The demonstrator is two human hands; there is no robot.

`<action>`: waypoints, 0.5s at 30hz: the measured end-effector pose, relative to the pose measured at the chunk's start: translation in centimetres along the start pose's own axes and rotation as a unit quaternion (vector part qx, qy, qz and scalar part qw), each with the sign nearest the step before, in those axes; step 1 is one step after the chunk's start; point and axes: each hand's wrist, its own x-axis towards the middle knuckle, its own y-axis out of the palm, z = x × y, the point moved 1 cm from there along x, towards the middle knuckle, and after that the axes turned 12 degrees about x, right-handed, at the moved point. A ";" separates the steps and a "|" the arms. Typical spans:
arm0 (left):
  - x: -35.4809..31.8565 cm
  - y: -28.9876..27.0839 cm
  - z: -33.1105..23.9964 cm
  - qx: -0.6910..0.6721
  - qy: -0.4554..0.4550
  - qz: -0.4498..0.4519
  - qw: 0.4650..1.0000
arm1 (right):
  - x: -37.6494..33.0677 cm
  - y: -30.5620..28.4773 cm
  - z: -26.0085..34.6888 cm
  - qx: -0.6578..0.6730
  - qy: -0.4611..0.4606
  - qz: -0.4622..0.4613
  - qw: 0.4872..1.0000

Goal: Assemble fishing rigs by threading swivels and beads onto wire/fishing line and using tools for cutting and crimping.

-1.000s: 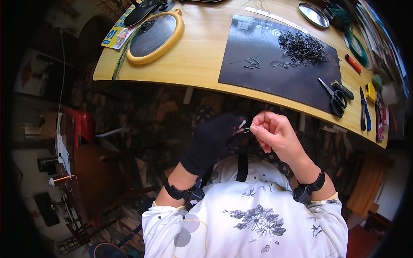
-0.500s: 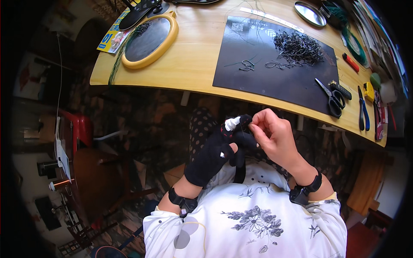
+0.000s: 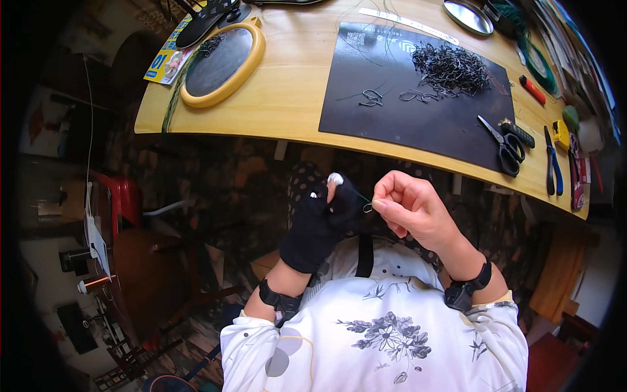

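My left hand (image 3: 320,219) wears a black glove with bare fingertips and white tape on some of them. It is closed, thumb pressed against the curled fingers, and a thin green line (image 3: 358,193) runs from it to the other hand. What lies inside that grip is hidden. My bare right hand (image 3: 411,208) pinches a small shiny curved piece, apparently a fish hook (image 3: 367,208), between thumb and forefinger. Both hands are above my lap, short of the table's front edge. On the black mat (image 3: 392,127) lie a heap of dark fish hooks (image 3: 450,68) and a few hooks with green line (image 3: 371,98).
Scissors (image 3: 506,147), pliers (image 3: 554,163), a yellow tape measure (image 3: 560,134) and a red lighter (image 3: 532,89) lie at the wooden table's (image 3: 281,98) right. A yellow-rimmed round frame (image 3: 258,59) with green lines stands left. A round metal lid (image 3: 469,16) sits behind.
My left hand has turned and drawn slightly left, its thumb now on top. My right hand has moved a little away, and the curved piece and green line now show between the hands.
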 end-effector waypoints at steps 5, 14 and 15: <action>-1.7 1.2 -1.4 -0.059 0.008 -0.011 0.998 | 0.3 0.2 -0.9 -0.066 -0.067 -0.051 0.994; -1.2 1.4 -0.8 -0.398 -0.129 0.080 0.905 | 0.3 0.2 -1.4 -0.180 -0.152 -0.094 0.967; -1.2 1.4 -0.8 -0.371 -0.121 0.074 0.918 | 0.3 0.2 -1.5 -0.189 -0.160 -0.092 0.965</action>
